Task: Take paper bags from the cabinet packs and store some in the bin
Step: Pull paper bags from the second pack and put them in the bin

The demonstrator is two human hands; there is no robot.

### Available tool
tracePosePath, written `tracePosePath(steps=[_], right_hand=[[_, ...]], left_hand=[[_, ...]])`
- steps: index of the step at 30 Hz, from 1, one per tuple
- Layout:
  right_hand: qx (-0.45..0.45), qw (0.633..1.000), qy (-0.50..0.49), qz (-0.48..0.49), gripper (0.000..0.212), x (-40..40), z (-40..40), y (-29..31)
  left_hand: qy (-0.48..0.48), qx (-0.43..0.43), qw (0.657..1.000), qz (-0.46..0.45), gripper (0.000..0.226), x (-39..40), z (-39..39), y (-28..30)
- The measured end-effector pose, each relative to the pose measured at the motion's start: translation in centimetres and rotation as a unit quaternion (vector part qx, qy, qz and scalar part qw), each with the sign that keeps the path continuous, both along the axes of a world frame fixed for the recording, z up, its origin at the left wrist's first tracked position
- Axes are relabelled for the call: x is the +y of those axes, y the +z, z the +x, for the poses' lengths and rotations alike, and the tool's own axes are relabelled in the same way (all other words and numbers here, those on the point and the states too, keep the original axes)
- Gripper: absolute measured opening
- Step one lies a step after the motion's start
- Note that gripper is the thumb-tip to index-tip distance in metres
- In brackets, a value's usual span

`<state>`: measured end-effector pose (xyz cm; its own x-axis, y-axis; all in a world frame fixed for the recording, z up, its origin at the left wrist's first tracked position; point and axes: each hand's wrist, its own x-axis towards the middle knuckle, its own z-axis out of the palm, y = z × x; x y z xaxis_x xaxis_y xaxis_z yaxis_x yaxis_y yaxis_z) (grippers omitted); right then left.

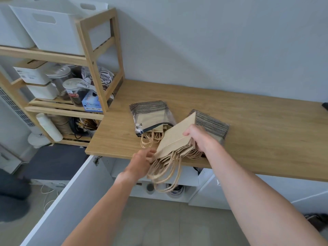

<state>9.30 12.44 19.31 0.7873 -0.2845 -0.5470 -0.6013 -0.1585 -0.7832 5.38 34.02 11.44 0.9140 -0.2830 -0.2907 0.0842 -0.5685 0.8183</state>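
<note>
Wooden counter (248,121) is carrying two plastic packs; right hand (198,137) is clamping the bag stack (175,137) at the counter's front edge, left hand (142,160) is pinching the handles (165,171). Best gathering loops before lifting clear.

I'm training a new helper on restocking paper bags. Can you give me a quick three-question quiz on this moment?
1. True or false: the right hand holds the stack of paper bags by the twisted handles.
2. Which lies farther left on the wooden counter? A) the plastic pack with the dark label B) the striped pack under the right hand
3. Fill in: the left hand is at the stack's ____ corner, next to the handles.

Key: 1 false, it grips the stack's side edge; 2 A; 3 lower left.
</note>
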Motion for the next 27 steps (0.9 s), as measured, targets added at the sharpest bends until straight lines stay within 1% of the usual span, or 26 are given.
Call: tracePosePath(steps=[1, 2, 3, 4, 6, 7, 9, 10, 12, 14, 15, 17, 19, 20, 21, 24, 25, 26, 27], right_hand=[[0.022, 0.999, -0.006, 0.035, 0.037, -0.8, -0.4, 0.6], [0.033, 0.998, -0.007, 0.06, 0.029, -1.3, -0.9, 1.2], [0.04, 0.995, -0.008, 0.089, 0.019, -1.7, -1.4, 1.7], [0.043, 0.99, -0.02, 0.129, 0.015, -2.1, -1.6, 1.9], [0.039, 0.978, -0.04, 0.2, 0.027, -2.4, -1.9, 1.9], [0.039, 0.969, -0.055, 0.236, 0.033, -2.3, -2.1, 1.9], [0.038, 0.95, -0.104, 0.292, 0.036, -1.4, -2.5, 2.2], [0.036, 0.94, -0.124, 0.315, 0.037, -0.9, -2.4, 2.3], [0.023, 0.935, -0.158, 0.317, 0.037, 0.2, -2.2, 2.5], [0.018, 0.942, -0.169, 0.288, 0.034, 1.2, -1.6, 2.2], [0.009, 0.94, -0.174, 0.293, 0.034, 1.8, -1.4, 2.0], [-0.025, 0.93, -0.194, 0.31, 0.035, 2.9, -1.0, 1.3], [-0.068, 0.929, -0.201, 0.302, 0.032, 3.8, -0.4, 0.4], [-0.08, 0.929, -0.211, 0.292, 0.033, 4.1, -0.1, -0.2], [-0.086, 0.928, -0.227, 0.283, 0.043, 4.0, 0.4, -1.2], [-0.119, 0.914, -0.254, 0.292, 0.117, 2.1, 2.9, -7.0], [-0.129, 0.915, -0.244, 0.295, 0.132, 2.4, 2.8, -7.1], [-0.13, 0.923, -0.226, 0.285, 0.135, 3.3, 2.0, -5.7], [-0.132, 0.933, -0.213, 0.258, 0.125, 4.9, 0.7, -3.4]], left_hand=[[0.011, -0.015, 1.0, 0.001, 0.051, 1.0, 0.2, -0.1], [0.014, -0.047, 0.999, 0.009, 0.054, 1.6, 0.3, 0.1], [0.006, -0.091, 0.996, 0.014, 0.056, 1.9, 0.4, 0.4], [0.003, -0.139, 0.99, 0.007, 0.052, 1.7, 0.4, 1.0], [0.037, -0.214, 0.975, -0.051, 0.038, 0.7, 0.2, 2.5], [0.074, -0.233, 0.965, -0.095, 0.036, 0.1, 0.4, 2.8], [0.152, -0.241, 0.944, -0.166, 0.037, -0.6, 0.8, 3.2], [0.177, -0.248, 0.934, -0.185, 0.038, -0.7, 1.1, 3.3], [0.198, -0.252, 0.924, -0.21, 0.039, -0.6, 1.3, 3.8], [0.203, -0.249, 0.923, -0.211, 0.04, -0.2, 1.7, 4.2], [0.207, -0.247, 0.924, -0.204, 0.04, 0.1, 1.9, 4.2], [0.218, -0.243, 0.924, -0.2, 0.037, 0.6, 2.4, 4.1], [0.221, -0.243, 0.924, -0.197, 0.036, 1.2, 3.2, 3.5], [0.216, -0.234, 0.929, -0.19, 0.037, 1.6, 3.5, 3.4], [0.203, -0.216, 0.938, -0.182, 0.039, 1.9, 3.9, 3.3], [0.173, -0.174, 0.959, -0.143, 0.045, 2.0, 4.7, 2.9], [0.178, -0.163, 0.96, -0.142, 0.047, 1.9, 4.8, 2.8], [0.186, -0.153, 0.959, -0.151, 0.049, 1.7, 4.9, 2.9], [0.196, -0.146, 0.956, -0.16, 0.05, 1.5, 4.9, 3.0]])
